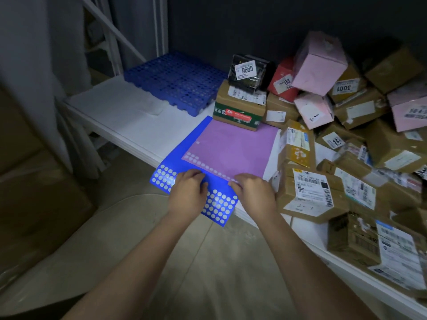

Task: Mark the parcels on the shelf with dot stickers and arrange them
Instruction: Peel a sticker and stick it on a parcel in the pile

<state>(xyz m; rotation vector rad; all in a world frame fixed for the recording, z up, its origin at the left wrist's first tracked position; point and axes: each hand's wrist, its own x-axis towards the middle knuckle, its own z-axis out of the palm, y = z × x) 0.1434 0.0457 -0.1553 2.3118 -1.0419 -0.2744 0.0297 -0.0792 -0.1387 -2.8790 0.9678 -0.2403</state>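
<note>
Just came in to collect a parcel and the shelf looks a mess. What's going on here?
A person is working at the white shelf with two sticker sheets laid at its front edge: a purple sheet on top of a blue sheet. Both hands, left hand and right hand, are at the purple sheet's near edge, seemingly picking at a dot. The parcels lie heaped to the right; no dot stickers are visible on them.

A blue plastic grid pallet [175,82] is lying at the back left, with a white diagonal brace [111,27] and a white upright post [161,26] standing behind it. Brown cardboard boxes [34,192] are sitting on the pale tiled floor [219,262] at left.
</note>
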